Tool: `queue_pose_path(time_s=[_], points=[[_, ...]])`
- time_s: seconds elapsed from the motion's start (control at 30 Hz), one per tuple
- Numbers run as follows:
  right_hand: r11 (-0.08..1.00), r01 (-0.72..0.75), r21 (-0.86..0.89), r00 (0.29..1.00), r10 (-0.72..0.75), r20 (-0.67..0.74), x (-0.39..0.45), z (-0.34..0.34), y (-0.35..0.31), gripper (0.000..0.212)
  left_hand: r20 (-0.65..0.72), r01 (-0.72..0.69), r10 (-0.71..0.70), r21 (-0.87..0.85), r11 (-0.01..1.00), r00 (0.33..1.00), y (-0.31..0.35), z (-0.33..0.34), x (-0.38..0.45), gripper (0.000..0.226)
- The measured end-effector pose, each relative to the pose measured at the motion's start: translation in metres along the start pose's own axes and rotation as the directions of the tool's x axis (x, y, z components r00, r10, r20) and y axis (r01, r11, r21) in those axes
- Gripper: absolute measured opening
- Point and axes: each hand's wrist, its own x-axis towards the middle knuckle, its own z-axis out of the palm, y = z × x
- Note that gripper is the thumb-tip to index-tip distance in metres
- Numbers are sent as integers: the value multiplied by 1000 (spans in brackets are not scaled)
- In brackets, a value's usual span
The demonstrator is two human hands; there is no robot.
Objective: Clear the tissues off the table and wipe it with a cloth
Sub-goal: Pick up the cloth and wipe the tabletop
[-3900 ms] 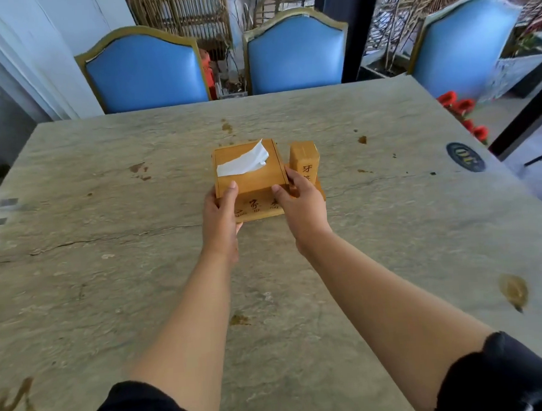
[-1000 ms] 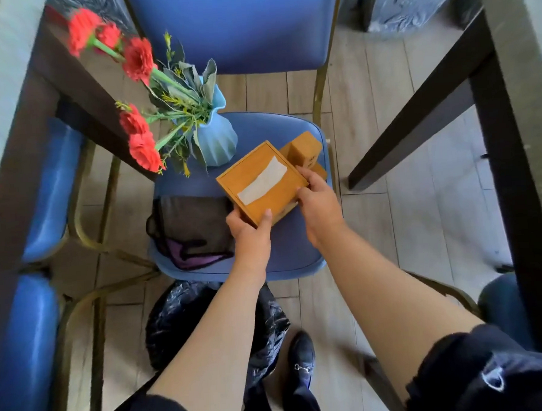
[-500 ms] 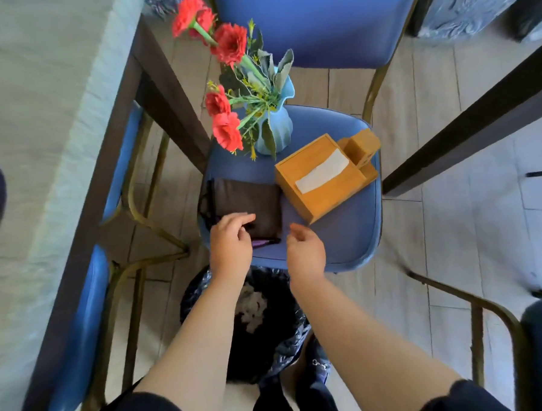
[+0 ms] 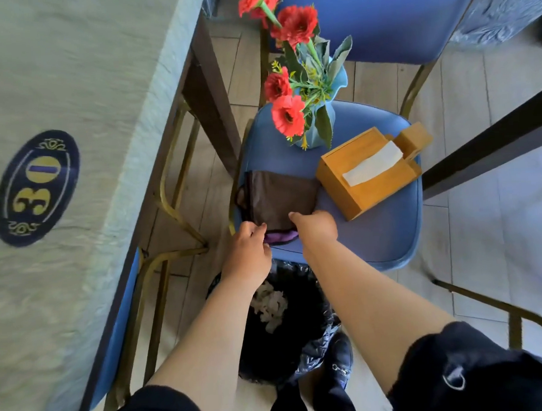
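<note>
Since half a second before, both hands shifted forward onto the folded cloth; tissue box left alone where set down on the chair.

Left hand [image 4: 250, 250] at the near left corner of the dark brown cloth [image 4: 279, 201], fingers curled narrow at the cloth's edge; whether actually pinching it could not be told. Right hand [image 4: 316, 226] at the near right edge of the same cloth, thumb pointing left over it, other fingers hidden beneath the hand, so grip unclear. Purple layer [image 4: 280, 237] peeking out under the brown one, between the two hands.

Cloth lying flat on the blue chair seat [image 4: 384, 230], left of the wooden tissue box [image 4: 368, 172], just beside it. White tissue [image 4: 371, 164] showing in the box's slot. Blue vase [image 4: 325, 120] with red flowers [image 4: 287, 115] standing behind cloth and box on the same seat.

Black-lined bin [image 4: 314, 332] on the floor below the forearms, crumpled white tissues [image 4: 268, 306] inside. Stone surface [image 4: 69, 90] to the left, with an oval "30" sticker [image 4: 36, 187].
</note>
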Motion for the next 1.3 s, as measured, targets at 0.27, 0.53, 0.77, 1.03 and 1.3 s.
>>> queue_pose_path(time_s=[0.27,0.53,0.77,1.03,1.3], points=[[833,-128,538,990,71,125,-18,-1,-6,26,57,15,-6,-161,987,998,4,-21,-15,40],[800,25,600,971,-161,175,-75,-40,-25,39,-131,-47,-2,-377,925,991,21,-59,-55,35],[910,401,102,909,-409,78,-170,-92,-34,20,-381,-216,43,-424,880,924,49,-116,-100,29],[774,631,54,756,-629,181,-275,-148,-41,21,-81,-260,271,-630,732,959,74,-163,-171,55],[651,758,32,645,-757,105,-333,-195,-43,22,-73,-228,232,-604,763,970,79,-180,-265,8]])
